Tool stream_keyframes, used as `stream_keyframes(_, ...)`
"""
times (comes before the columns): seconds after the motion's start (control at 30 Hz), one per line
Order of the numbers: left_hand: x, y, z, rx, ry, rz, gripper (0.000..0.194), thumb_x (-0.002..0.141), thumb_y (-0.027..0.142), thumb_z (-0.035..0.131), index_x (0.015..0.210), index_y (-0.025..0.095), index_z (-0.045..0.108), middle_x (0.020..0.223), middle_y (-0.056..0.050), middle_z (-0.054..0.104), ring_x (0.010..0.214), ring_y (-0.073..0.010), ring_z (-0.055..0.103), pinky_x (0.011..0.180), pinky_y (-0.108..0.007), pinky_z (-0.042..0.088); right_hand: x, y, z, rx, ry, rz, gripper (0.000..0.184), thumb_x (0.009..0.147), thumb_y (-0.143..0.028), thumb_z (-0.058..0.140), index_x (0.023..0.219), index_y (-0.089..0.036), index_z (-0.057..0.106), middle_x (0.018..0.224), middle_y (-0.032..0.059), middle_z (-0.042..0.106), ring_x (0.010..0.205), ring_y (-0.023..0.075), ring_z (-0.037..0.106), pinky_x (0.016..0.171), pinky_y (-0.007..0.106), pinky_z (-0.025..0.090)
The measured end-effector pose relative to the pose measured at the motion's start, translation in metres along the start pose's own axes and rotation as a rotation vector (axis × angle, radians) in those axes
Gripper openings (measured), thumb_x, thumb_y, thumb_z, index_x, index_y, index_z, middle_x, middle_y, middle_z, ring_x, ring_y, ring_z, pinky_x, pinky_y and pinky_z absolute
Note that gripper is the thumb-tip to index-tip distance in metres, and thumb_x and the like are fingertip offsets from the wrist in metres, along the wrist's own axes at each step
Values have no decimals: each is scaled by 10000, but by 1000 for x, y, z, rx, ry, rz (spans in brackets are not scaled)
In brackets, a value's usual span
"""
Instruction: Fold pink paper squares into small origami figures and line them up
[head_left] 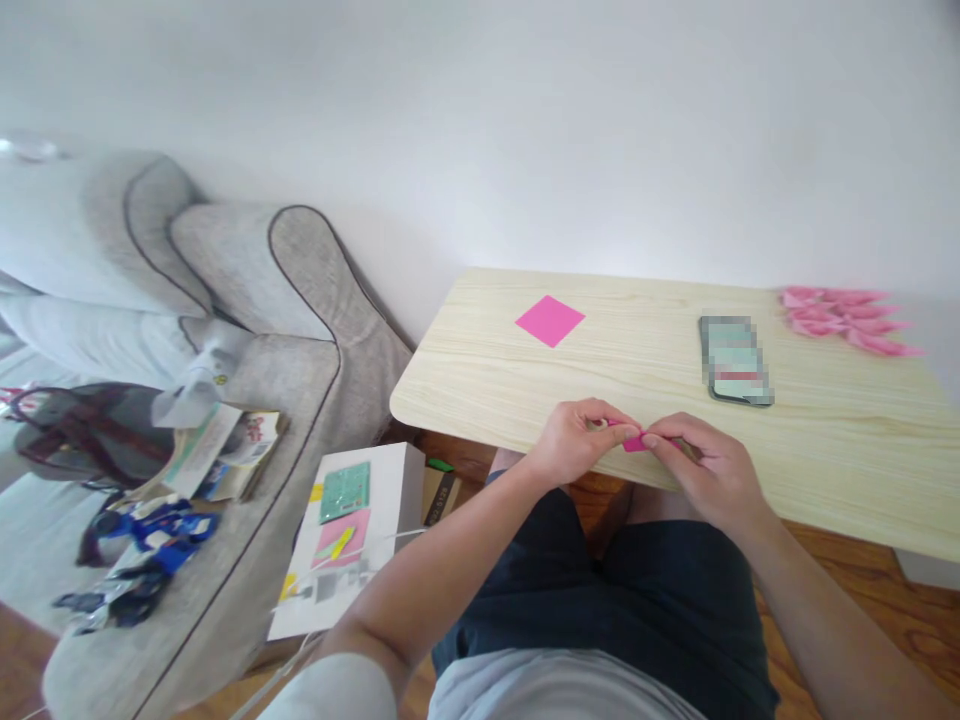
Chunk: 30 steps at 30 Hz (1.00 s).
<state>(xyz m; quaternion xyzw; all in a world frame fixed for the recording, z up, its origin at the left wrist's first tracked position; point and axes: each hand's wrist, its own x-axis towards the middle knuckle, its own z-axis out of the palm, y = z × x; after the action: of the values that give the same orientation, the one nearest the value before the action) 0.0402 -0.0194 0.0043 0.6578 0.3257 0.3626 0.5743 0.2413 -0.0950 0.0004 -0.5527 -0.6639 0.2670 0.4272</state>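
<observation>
A small folded piece of pink paper [634,442] is held between both hands, just above the near edge of the light wooden table [480,390]. My left hand [577,440] pinches its left end between thumb and fingers. On the other end, my right hand [697,462] has its thumb and forefinger closed. Fingers cover much of the paper, so its full shape is hidden. Farther back on the table lies a flat pink paper square [550,321]. Several folded pink paper pieces [840,318] sit in a group at the far right.
A phone [736,360] with a blurred screen lies beyond my right hand. Left of the table stands a white box [352,540] with a green board and papers on top. A grey sofa [300,350] holds a bag [90,435], magazines [255,450] and blue items [150,550].
</observation>
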Motion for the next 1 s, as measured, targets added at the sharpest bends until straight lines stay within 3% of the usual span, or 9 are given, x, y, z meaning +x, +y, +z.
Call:
stream_keyframes(0.17, 3, -4, -4, -55, 41, -10, 317, 853, 453, 803, 896, 140, 833, 893, -96, 803, 837, -186, 698, 790, -292, 513, 4, 0, 2, 8, 38, 22, 183, 981, -428, 673, 968, -266, 757, 966, 30, 747, 904, 207, 675, 817, 337, 506)
stream_keyframes(0.3, 3, -5, -5, 3, 6, 1, 297, 854, 451, 802, 869, 156, 838, 881, -84, 796, 853, -192, 696, 794, -295, 514, 7, -1, 7, 12, -33, 11, 213, 992, -433, 653, 927, -266, 767, 952, 36, 756, 901, 209, 683, 803, 337, 512)
stream_keyframes(0.43, 4, -4, -7, 4, -28, 12, 310, 864, 471, 790, 868, 165, 842, 886, -88, 797, 855, -202, 700, 783, -304, 517, 8, 0, 8, 21, -12, 24, 228, 971, -451, 674, 881, -270, 780, 916, 28, 768, 867, 210, 696, 785, 340, 522)
stream_keyframes(0.63, 5, -4, -17, -3, -24, 22, 314, 852, 471, 803, 883, 162, 844, 922, -103, 804, 869, -204, 709, 807, -311, 525, 1, 0, 0, 39, 3, 125, 268, 942, -493, 692, 998, -262, 816, 1012, 40, 808, 927, 235, 731, 848, 357, 557)
stream_keyframes(0.87, -2, 1, -11, -48, 29, 22, 369, 826, 502, 816, 945, 153, 836, 943, -92, 812, 856, -196, 705, 789, -298, 525, -12, -9, -2, -12, 112, 109, 265, 942, -485, 687, 923, -254, 816, 916, 26, 806, 876, 221, 728, 848, 346, 540)
stream_keyframes(1.0, -10, 4, -2, -28, 12, 50, 368, 893, 503, 746, 904, 144, 825, 861, -71, 789, 805, -175, 675, 774, -287, 509, -18, -18, 6, 83, 199, 143, 290, 938, -492, 694, 891, -229, 808, 839, 35, 795, 810, 210, 729, 792, 329, 550)
